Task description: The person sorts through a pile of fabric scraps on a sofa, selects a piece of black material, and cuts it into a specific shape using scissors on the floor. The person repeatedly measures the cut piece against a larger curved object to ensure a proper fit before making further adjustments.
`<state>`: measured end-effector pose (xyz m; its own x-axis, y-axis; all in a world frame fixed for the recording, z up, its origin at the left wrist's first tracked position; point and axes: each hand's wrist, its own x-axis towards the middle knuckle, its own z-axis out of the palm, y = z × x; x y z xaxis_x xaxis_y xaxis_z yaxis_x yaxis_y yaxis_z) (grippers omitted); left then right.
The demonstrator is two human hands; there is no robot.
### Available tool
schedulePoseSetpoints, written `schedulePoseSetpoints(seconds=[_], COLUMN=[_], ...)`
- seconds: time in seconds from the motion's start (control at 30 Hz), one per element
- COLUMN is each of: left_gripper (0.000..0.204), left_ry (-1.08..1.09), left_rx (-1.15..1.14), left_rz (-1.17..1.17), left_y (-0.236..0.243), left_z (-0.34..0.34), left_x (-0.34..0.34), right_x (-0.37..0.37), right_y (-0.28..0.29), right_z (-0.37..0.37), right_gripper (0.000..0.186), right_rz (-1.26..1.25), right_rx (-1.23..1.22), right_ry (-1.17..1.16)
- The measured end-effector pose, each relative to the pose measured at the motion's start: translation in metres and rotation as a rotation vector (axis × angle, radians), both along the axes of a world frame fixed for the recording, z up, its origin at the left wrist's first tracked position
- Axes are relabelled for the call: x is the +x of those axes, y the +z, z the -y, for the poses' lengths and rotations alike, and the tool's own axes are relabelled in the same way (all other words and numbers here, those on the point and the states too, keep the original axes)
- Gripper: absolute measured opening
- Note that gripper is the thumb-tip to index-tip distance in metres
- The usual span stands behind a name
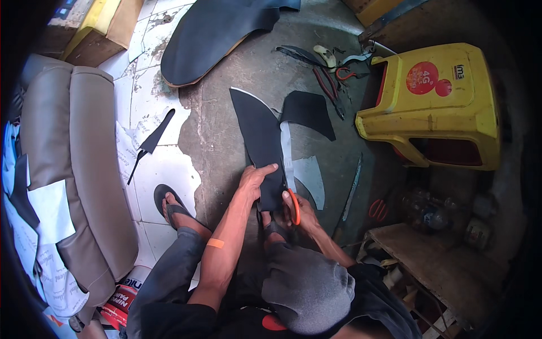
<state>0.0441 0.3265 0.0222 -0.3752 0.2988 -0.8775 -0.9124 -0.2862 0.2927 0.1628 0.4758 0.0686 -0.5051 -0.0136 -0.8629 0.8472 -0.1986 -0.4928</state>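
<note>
My left hand [257, 178] grips a long, curved piece of black material [252, 124] with a pale edge. My right hand [301, 210] is closed on orange-handled scissors [293, 207] at the piece's right side; their blades are mostly hidden. A narrow white strip [286, 144] runs along that side, up to a smaller black piece [307, 112] lying on the concrete floor. A pale grey offcut [310, 173] lies just right of the scissors. A thin black scrap [153, 138] lies on the white tiles at the left.
A large black sheet [209, 39] lies at the top. Pliers [333, 90] and other tools lie upper right, beside a yellow plastic stool [429, 113]. A brown padded seat [96, 169] stands left. A wooden shelf [415, 260] and clear jars [432, 209] are lower right, near another orange-handled tool [378, 209].
</note>
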Motion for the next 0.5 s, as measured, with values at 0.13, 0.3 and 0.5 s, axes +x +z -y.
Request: schedulePoseSetpoints(seconds=[0.13,0.3,0.5], left_gripper=[0.035,0.038,0.038], left_ry=[0.002,-0.001,-0.040], left_rx=[-0.003,-0.033,-0.010], left_rz=[-0.014,0.026,0.041], left_y=[-0.006,-0.009,0.000], left_z=[-0.001,-0.003,0.000], left_x=[0.005,0.010,0.011], right_x=[0.003,0.008,-0.003], right_y=[-0.005,-0.002,-0.004], right_z=[0.004,0.012,0.007], right_gripper=[0.048,0.047,0.049], right_rz=[-0.016,-0.029,-0.026], right_rx=[0.050,0.098,0.065], right_ry=[-0.004,0.012,-0.028])
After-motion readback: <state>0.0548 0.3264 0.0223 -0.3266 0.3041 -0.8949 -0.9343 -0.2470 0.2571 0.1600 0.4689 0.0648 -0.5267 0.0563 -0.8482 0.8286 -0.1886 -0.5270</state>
